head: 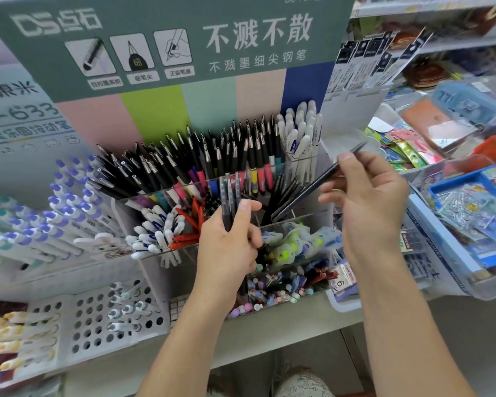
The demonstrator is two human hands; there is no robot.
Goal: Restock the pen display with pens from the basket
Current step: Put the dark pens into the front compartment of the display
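While the left hand (229, 239) clutches pens (230, 196), the right hand (367, 193) pinches one (312, 187).

The scene is evenly and brightly lit; edges are bent by wide-angle distortion, and softness (strongest at right) is seen throughout.

display header card (166, 38): "DS 点石", "不溅不散", "不溅墨细尖钢笔", "DS-758" | left sign (17, 110): "東米"

At far right we see a blue tray (453, 193) of shiny stickers, with bright packets (407, 150) piled behind it. Low on the left stands a white rack (98, 325) full of round holes.
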